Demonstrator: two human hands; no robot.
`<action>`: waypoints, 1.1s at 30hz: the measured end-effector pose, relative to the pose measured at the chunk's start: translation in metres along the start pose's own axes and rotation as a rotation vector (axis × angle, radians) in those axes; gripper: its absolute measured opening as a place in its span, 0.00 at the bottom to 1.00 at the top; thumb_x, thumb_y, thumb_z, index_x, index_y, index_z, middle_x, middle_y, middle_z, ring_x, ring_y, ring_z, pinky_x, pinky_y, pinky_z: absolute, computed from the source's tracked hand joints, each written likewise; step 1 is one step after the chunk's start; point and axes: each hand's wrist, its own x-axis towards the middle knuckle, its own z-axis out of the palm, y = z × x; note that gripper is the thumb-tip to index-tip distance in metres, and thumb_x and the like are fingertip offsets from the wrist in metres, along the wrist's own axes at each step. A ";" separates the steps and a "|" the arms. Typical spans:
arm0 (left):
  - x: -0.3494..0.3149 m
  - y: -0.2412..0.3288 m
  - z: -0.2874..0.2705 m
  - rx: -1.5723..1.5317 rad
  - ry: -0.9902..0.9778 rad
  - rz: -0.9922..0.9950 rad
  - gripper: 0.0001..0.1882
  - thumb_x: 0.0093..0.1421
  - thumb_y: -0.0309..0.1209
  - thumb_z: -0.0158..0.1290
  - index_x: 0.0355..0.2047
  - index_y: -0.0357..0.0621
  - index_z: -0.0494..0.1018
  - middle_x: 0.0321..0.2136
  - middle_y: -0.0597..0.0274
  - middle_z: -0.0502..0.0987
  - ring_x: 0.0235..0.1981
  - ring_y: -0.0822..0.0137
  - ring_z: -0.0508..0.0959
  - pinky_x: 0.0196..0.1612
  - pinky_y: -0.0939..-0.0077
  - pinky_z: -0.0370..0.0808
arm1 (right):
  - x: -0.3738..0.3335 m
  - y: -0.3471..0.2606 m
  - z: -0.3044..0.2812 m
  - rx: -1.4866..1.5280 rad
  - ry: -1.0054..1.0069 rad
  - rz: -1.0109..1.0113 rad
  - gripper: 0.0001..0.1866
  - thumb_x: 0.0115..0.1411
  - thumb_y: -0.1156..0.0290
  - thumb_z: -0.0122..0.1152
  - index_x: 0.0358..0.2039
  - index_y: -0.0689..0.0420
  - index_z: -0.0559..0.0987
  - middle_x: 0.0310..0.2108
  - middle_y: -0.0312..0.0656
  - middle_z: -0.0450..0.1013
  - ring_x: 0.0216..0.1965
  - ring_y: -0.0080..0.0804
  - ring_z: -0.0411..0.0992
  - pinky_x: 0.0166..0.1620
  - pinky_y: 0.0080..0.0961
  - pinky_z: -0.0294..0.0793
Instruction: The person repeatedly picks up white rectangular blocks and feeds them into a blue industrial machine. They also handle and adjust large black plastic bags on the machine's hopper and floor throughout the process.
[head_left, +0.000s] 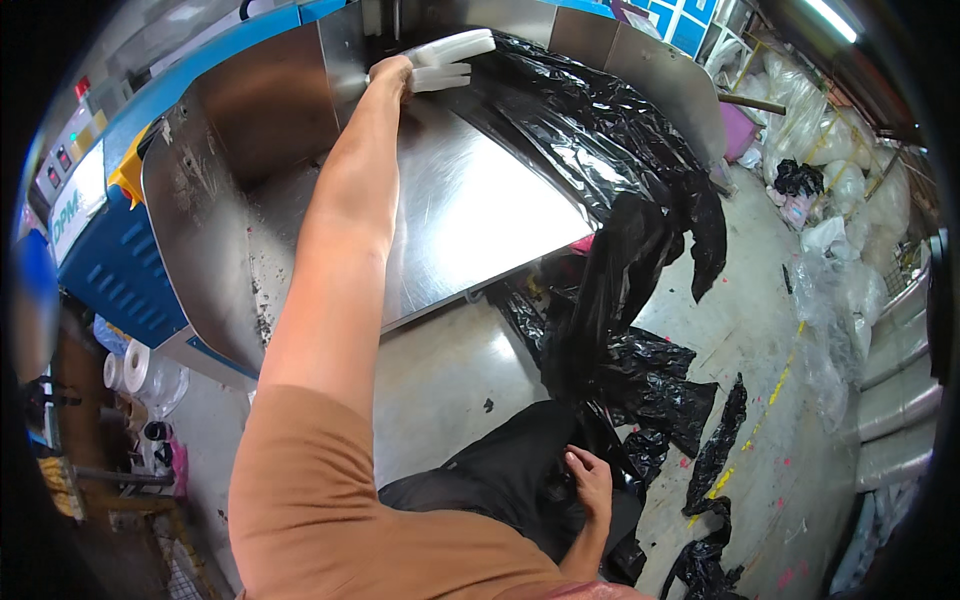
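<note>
My left arm reaches far forward over a shiny metal tray (430,240). At its back, my left hand (392,72) is closed around a pair of long white pieces (450,48), which look like plastic and stick out to the right. Beside them, crumpled black plastic film (600,130) covers the tray's right side and hangs over its edge to the floor. My right hand (590,480) is low, near my right thigh in black trousers (490,470), with its fingers apart. Black film lies close behind that hand; I see nothing held in it.
Upright metal walls (190,170) surround the tray, on a blue machine (110,250) at the left. Torn black strips (715,460) trail over the concrete floor. Clear plastic bags (840,170) pile up at the far right. White rolls (138,368) stand at the lower left.
</note>
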 end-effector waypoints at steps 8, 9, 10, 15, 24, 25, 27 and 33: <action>-0.009 0.050 -0.028 -0.068 -0.346 -0.059 0.13 0.61 0.33 0.48 0.38 0.44 0.80 0.29 0.51 0.80 0.26 0.58 0.83 0.24 0.61 0.81 | -0.022 0.021 -0.004 0.136 0.064 -0.070 0.19 0.67 0.67 0.66 0.52 0.66 0.83 0.43 0.39 0.83 0.43 0.22 0.77 0.49 0.19 0.74; -0.036 0.074 -0.031 -0.131 -0.381 0.035 0.09 0.64 0.33 0.49 0.35 0.46 0.78 0.29 0.61 0.80 0.25 0.67 0.82 0.26 0.72 0.83 | -0.025 0.035 -0.010 0.125 0.091 -0.061 0.18 0.67 0.67 0.66 0.52 0.66 0.83 0.43 0.39 0.83 0.43 0.22 0.77 0.49 0.19 0.75; -0.032 0.104 -0.056 0.024 -0.538 0.112 0.11 0.66 0.36 0.49 0.38 0.45 0.78 0.30 0.61 0.80 0.25 0.66 0.82 0.27 0.72 0.84 | -0.026 0.045 -0.014 0.110 0.081 -0.054 0.18 0.67 0.67 0.66 0.52 0.66 0.83 0.43 0.39 0.82 0.43 0.21 0.77 0.48 0.19 0.75; 0.020 0.184 -0.147 -0.556 -0.679 0.250 0.22 0.64 0.39 0.52 0.52 0.37 0.77 0.46 0.43 0.82 0.49 0.48 0.81 0.52 0.57 0.80 | -0.018 0.038 -0.008 0.230 0.026 -0.071 0.17 0.67 0.66 0.67 0.51 0.65 0.83 0.40 0.37 0.82 0.38 0.20 0.76 0.42 0.17 0.73; -0.049 0.042 -0.059 -0.243 -0.357 -0.069 0.14 0.64 0.35 0.45 0.41 0.42 0.77 0.33 0.55 0.81 0.27 0.61 0.83 0.23 0.67 0.83 | -0.015 0.064 -0.016 0.133 0.093 -0.045 0.18 0.67 0.66 0.67 0.51 0.64 0.83 0.42 0.39 0.83 0.41 0.22 0.79 0.44 0.18 0.74; -0.058 0.041 -0.050 -0.233 -0.311 -0.055 0.13 0.60 0.35 0.47 0.37 0.40 0.77 0.29 0.55 0.81 0.23 0.61 0.82 0.20 0.70 0.81 | -0.013 0.069 -0.016 0.112 0.094 -0.040 0.18 0.67 0.65 0.67 0.51 0.64 0.83 0.42 0.39 0.83 0.41 0.22 0.78 0.44 0.18 0.74; -0.047 0.036 -0.043 -0.237 -0.307 -0.038 0.13 0.57 0.34 0.49 0.36 0.39 0.77 0.27 0.55 0.81 0.21 0.61 0.81 0.17 0.70 0.80 | -0.012 0.068 -0.015 0.064 0.081 -0.016 0.18 0.67 0.65 0.67 0.52 0.64 0.83 0.42 0.38 0.83 0.41 0.21 0.78 0.45 0.18 0.74; 0.008 0.009 0.034 -0.408 0.025 -0.005 0.17 0.59 0.36 0.59 0.43 0.37 0.74 0.32 0.55 0.82 0.27 0.62 0.83 0.22 0.61 0.79 | 0.003 0.038 -0.003 -0.071 0.007 0.085 0.22 0.66 0.60 0.66 0.53 0.64 0.83 0.42 0.40 0.83 0.41 0.23 0.77 0.45 0.23 0.75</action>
